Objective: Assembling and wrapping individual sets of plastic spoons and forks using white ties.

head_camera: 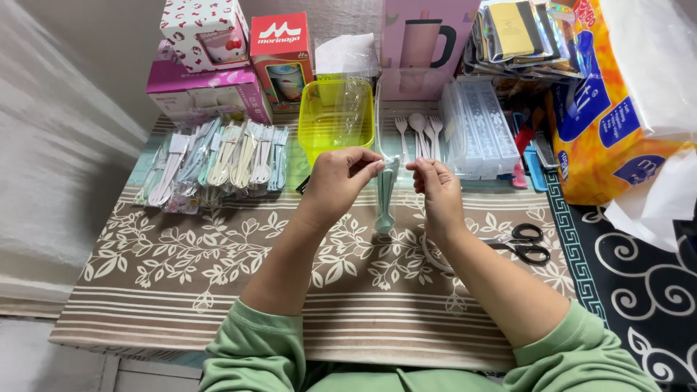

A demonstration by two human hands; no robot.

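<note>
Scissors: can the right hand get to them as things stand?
Probably yes. The scissors lie in the open on the tablecloth, just right of the right forearm, nothing over them. But the right hand is pinching the clear sleeve and must release first.

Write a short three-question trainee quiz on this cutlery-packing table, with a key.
1. True or false: both hands hold the clear sleeve with the pale green spoon inside.
2. Which lies nearest the right hand?
A. black scissors
B. yellow tub
C. pile of bagged cutlery
3. Fill in: the loose white forks and spoons lie ___ of the yellow tub, as the camera sees it.

Key: 1 true; 2 A; 3 right.
</note>
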